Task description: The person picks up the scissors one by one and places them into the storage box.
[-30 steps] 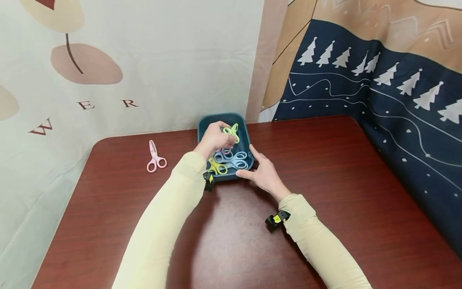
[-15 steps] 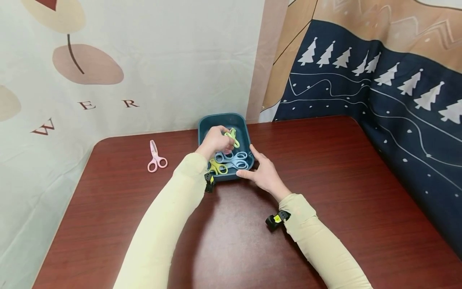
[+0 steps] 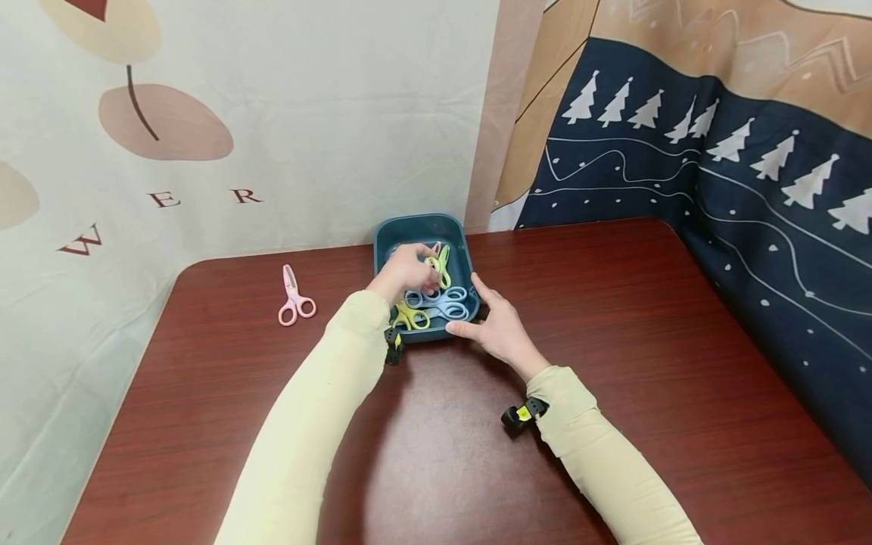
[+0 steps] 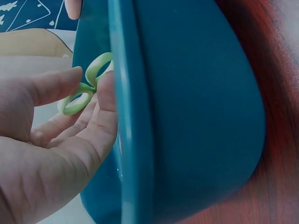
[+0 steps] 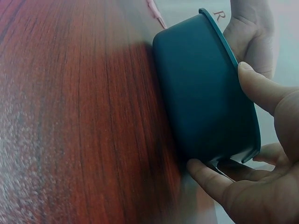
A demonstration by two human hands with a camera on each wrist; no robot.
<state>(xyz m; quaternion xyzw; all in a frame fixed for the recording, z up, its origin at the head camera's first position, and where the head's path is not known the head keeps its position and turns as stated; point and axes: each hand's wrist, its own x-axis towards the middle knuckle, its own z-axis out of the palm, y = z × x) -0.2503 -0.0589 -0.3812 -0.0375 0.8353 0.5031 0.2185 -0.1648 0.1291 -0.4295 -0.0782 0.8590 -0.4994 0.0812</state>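
Observation:
A dark teal plastic bin [image 3: 409, 227] sits near the table's back edge, holding several scissors. My left hand [image 3: 407, 269] reaches into it; thumb and fingers pinch the looped handles of light green scissors [image 4: 74, 105]. The green scissors' other end is hidden by the bin wall in the left wrist view. Pale blue scissors [image 3: 451, 309] and yellow-green scissors [image 3: 412, 316] lie in the bin's near end. Something pink shows beside the green scissors. My right hand [image 3: 502, 327] grips the bin's near right corner, its thumb [image 5: 254, 79] at the rim and its fingers along the outer wall.
Pink scissors [image 3: 291, 297] lie on the reddish-brown table [image 3: 613, 325] left of the bin. A pale cloth [image 3: 327, 151] hangs close behind the bin, and a navy cloth with white trees [image 3: 770, 219] borders the right side.
My left hand has lowered into the bin and come slightly nearer with the light green scissors, which now sit closer to the pale blue ones. My right hand has stayed at the corner.

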